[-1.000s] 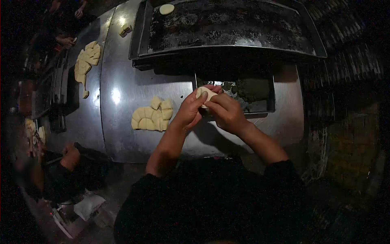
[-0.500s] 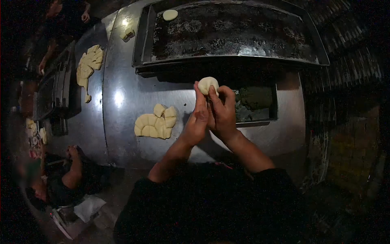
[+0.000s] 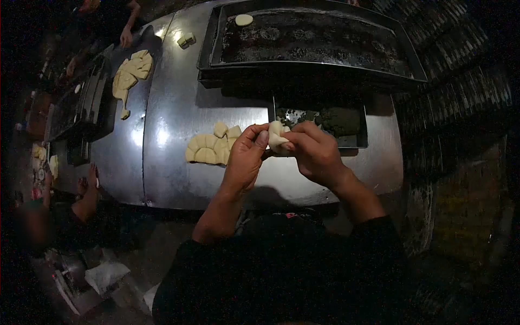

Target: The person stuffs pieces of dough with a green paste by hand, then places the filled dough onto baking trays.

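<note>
Between my two hands is a pale piece of dough (image 3: 277,136), held above the front of the metal table. My left hand (image 3: 246,157) pinches its left edge with thumb and fingers. On the other side, the fingers of my right hand (image 3: 317,150) are closed on the dough, which looks folded and uneven. A cluster of cut dough pieces (image 3: 205,149) lies on the table just left of my left hand, partly covered by it. Behind my right hand sits a rectangular tray (image 3: 364,127) with dark greenish contents.
A large dark baking tray (image 3: 314,69) stands at the back, with one flat dough round (image 3: 244,20) in its corner. More cut dough (image 3: 132,73) and a small dough piece (image 3: 186,40) lie on the metal table (image 3: 176,116). Other people's hands (image 3: 126,38) show at the left.
The dough has come down toward me and gone from a rounded, gathered ball to an opened, folded shape. My hands have moved apart to either side of it. The view has shifted slightly.
</note>
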Action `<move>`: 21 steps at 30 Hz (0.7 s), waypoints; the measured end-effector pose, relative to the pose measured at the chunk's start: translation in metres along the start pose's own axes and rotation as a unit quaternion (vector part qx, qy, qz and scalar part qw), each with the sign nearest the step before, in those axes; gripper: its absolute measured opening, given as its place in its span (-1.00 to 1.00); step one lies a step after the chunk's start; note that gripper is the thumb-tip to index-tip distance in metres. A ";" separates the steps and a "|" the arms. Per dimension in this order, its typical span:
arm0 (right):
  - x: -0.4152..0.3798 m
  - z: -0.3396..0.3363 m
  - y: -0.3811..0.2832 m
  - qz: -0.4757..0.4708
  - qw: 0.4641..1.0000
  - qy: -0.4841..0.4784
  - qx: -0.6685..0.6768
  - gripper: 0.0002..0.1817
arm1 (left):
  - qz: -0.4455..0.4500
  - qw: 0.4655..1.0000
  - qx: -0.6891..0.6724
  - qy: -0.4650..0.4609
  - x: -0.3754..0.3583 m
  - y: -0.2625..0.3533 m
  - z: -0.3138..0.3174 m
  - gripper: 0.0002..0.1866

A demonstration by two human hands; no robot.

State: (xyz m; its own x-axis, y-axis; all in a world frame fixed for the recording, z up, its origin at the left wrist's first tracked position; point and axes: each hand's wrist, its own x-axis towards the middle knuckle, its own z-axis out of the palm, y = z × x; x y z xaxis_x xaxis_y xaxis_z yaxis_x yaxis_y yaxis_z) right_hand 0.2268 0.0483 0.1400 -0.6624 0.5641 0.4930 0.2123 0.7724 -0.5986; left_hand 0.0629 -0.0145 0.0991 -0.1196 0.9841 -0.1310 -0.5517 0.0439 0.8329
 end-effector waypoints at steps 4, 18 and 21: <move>0.002 0.000 -0.019 0.062 0.952 0.020 0.300 -0.85 | 0.053 0.991 0.071 -0.102 -0.027 0.004 -0.009 -0.73; -0.012 0.051 -0.069 -0.001 0.999 -0.029 0.025 -0.68 | -0.042 0.994 -0.035 0.098 -0.061 0.008 -0.032 -0.47; 0.004 0.042 -0.075 0.181 0.947 -0.160 0.211 -0.70 | -0.083 0.992 -0.076 0.065 -0.065 -0.003 -0.036 -0.45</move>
State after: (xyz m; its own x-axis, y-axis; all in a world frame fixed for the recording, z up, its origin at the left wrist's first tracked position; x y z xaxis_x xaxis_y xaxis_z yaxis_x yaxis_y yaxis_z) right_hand 0.1782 -0.0193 0.1604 -0.7995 0.5998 0.0305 0.2064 0.3221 -0.9239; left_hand 0.0424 -0.0845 0.0853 -0.1161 0.9347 -0.3360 -0.6888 0.1679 0.7052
